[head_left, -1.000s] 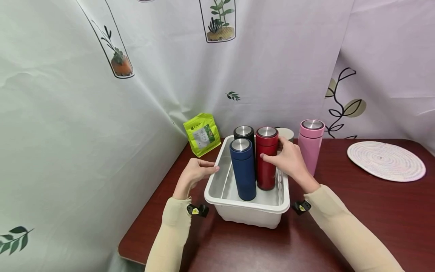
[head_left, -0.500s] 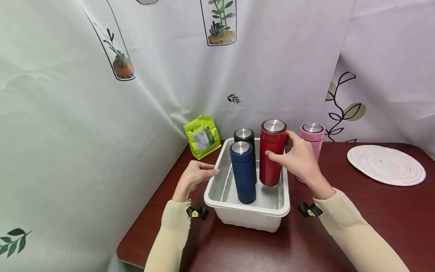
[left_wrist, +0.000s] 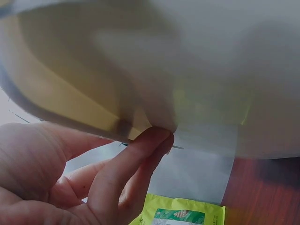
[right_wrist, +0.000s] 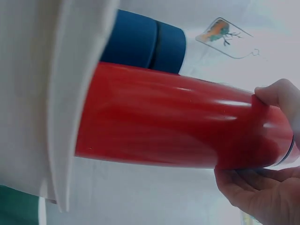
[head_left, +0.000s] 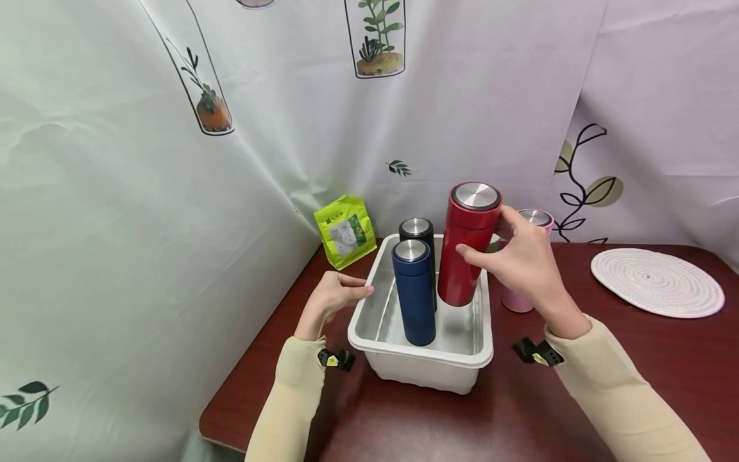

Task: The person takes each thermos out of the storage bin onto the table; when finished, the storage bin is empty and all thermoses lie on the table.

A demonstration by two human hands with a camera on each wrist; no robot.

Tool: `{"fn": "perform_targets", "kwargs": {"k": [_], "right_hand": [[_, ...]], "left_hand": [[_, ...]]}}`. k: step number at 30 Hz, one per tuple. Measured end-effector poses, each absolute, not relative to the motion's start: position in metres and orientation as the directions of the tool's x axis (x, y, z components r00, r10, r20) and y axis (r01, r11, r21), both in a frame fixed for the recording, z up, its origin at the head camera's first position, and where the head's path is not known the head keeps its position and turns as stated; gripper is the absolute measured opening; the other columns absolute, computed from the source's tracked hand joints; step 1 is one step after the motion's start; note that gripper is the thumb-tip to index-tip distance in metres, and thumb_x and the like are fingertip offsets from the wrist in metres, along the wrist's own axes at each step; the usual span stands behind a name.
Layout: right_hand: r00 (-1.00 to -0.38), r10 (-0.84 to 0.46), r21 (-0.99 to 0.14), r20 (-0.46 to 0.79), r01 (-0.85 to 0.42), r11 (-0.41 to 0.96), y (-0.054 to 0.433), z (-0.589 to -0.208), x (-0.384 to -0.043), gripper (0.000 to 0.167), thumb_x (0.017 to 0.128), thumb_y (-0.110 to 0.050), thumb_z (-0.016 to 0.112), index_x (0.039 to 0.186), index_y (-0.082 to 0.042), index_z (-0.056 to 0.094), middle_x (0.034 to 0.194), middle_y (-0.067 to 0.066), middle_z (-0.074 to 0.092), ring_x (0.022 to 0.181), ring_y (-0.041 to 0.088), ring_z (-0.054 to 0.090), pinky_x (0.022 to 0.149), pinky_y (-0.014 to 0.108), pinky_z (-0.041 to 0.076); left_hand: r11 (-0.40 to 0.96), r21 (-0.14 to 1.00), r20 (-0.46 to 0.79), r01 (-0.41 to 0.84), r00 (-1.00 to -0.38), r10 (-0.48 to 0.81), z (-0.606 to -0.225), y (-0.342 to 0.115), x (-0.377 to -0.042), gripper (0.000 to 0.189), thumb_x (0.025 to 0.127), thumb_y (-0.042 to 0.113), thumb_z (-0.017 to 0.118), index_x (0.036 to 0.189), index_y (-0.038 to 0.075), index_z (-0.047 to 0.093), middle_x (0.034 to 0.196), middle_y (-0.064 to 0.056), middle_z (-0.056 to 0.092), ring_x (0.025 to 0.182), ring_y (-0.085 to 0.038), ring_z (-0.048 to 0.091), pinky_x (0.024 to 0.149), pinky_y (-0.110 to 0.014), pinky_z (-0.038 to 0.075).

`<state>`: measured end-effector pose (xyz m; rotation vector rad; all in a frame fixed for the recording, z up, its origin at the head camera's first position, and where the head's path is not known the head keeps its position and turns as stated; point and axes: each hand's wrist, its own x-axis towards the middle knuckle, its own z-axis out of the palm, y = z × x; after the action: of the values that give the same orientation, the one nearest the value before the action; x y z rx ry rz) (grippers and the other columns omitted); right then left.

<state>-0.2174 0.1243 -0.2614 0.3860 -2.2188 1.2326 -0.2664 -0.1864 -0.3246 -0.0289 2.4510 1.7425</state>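
Plant-printed curtain (head_left: 479,115) is hanging behind the bench (head_left: 416,423), where a tilted red flask (head_left: 460,273) could be slipping.
Right hand (head_left: 525,256) is gripping its upper end, thumb and fingers curled round, above the white tub (head_left: 424,355), at the two o'clock of the blue flask (head_left: 416,298); left hand (head_left: 336,296) is pinching the tub's nine-o'clock rim. Smooth sides could be sliding through the grip, or the low base catching the rim or toppling the blue flask or black flask (head_left: 416,228).
Counted: four flasks, including one pink flask (head_left: 518,301) standing at two o'clock; one tub; one lime-green pouch (head_left: 345,232) at ten; one round mat (head_left: 657,282) at three; one green thing (right_wrist: 18,206), mostly hidden.
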Motion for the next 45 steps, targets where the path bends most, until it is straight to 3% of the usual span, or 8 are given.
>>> {"fn": "perform_targets", "kwargs": {"k": [10, 20, 27, 34, 38, 45], "right_hand": [[-0.774, 0.105, -0.715, 0.624, -0.512, 0.476, 0.138, -0.253, -0.206, 0.055, 0.077, -0.022, 0.085, 0.125, -0.011, 0.062, 0.111, 0.006, 0.069, 0.095, 0.001, 0.063, 0.083, 0.008, 0.05], [-0.725, 0.185, -0.707, 0.663, -0.526, 0.473, 0.159, -0.244, -0.198, 0.048, 0.077, -0.016, 0.083, 0.121, -0.012, 0.064, 0.095, -0.015, 0.065, 0.086, 0.003, 0.062, 0.07, 0.01, 0.046], [-0.73, 0.214, -0.72, 0.649, -0.499, 0.483, 0.182, -0.246, -0.193, 0.054, 0.076, -0.011, 0.084, 0.125, -0.012, 0.063, 0.102, -0.016, 0.063, 0.093, 0.0, 0.062, 0.081, 0.002, 0.047], [-0.734, 0.258, -0.716, 0.628, -0.417, 0.559, 0.207, -0.255, -0.186, 0.05, 0.075, -0.015, 0.084, 0.12, -0.016, 0.064, 0.093, -0.024, 0.062, 0.077, -0.007, 0.06, 0.067, 0.001, 0.047], [-0.744, 0.262, -0.707, 0.615, -0.373, 0.601, 0.217, -0.261, -0.188, 0.046, 0.074, -0.018, 0.085, 0.114, -0.021, 0.064, 0.086, -0.029, 0.059, 0.067, -0.01, 0.056, 0.062, 0.0, 0.044], [-0.784, 0.269, -0.7, 0.56, -0.274, 0.659, 0.227, -0.279, -0.195, 0.053, 0.074, -0.028, 0.085, 0.121, -0.017, 0.063, 0.089, -0.036, 0.052, 0.076, -0.011, 0.051, 0.061, 0.007, 0.037]], "left_hand": [[0.326, 0.941, -0.12, -0.094, -0.991, 0.061, -0.326, -0.186, -0.268, 0.033, 0.084, 0.006, 0.075, 0.112, -0.009, 0.069, 0.11, -0.025, 0.069, 0.104, -0.041, 0.067, 0.083, -0.044, 0.06], [0.323, 0.941, -0.124, -0.099, -0.991, 0.058, -0.327, -0.187, -0.267, 0.032, 0.084, 0.005, 0.075, 0.112, -0.01, 0.069, 0.108, -0.025, 0.069, 0.099, -0.037, 0.07, 0.08, -0.042, 0.06], [0.32, 0.943, -0.117, -0.093, -0.992, 0.056, -0.327, -0.188, -0.267, 0.031, 0.084, 0.005, 0.075, 0.111, -0.01, 0.069, 0.106, -0.025, 0.07, 0.092, -0.031, 0.072, 0.08, -0.043, 0.06], [0.313, 0.945, -0.123, -0.094, -0.99, 0.073, -0.328, -0.184, -0.267, 0.032, 0.084, 0.005, 0.075, 0.112, -0.01, 0.069, 0.109, -0.025, 0.07, 0.102, -0.04, 0.068, 0.082, -0.043, 0.06], [0.318, 0.943, -0.123, -0.097, -0.99, 0.065, -0.327, -0.182, -0.27, 0.032, 0.084, 0.006, 0.076, 0.112, -0.008, 0.07, 0.111, -0.023, 0.069, 0.103, -0.039, 0.068, 0.083, -0.042, 0.06], [0.361, 0.927, -0.12, -0.102, -0.992, 0.028, -0.324, -0.186, -0.269, 0.031, 0.082, 0.006, 0.078, 0.11, -0.006, 0.071, 0.111, -0.022, 0.069, 0.096, -0.032, 0.071, 0.084, -0.043, 0.06]]}}
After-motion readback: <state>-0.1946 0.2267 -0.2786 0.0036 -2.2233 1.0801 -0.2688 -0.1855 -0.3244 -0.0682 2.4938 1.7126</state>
